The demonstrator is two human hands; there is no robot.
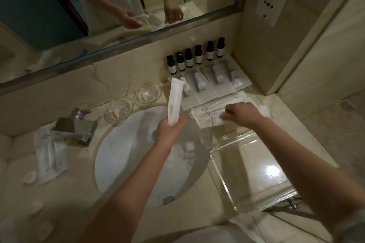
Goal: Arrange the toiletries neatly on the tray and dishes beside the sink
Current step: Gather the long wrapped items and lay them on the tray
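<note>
Left hand, over the sink: fingers and thumb pinched on the lower end of a long white packet, held upright and tipping toward 12 o'clock. Right hand, at 3 o'clock of the left: fingertips pressed down onto flat white sachets on the clear tray, whose near half lies bare toward 5 o'clock. At 12 o'clock of the sachets, a row of larger packets, then six dark bottles against the wall; two glass dishes at 10 o'clock of the left hand, tap at 9 o'clock.
</note>
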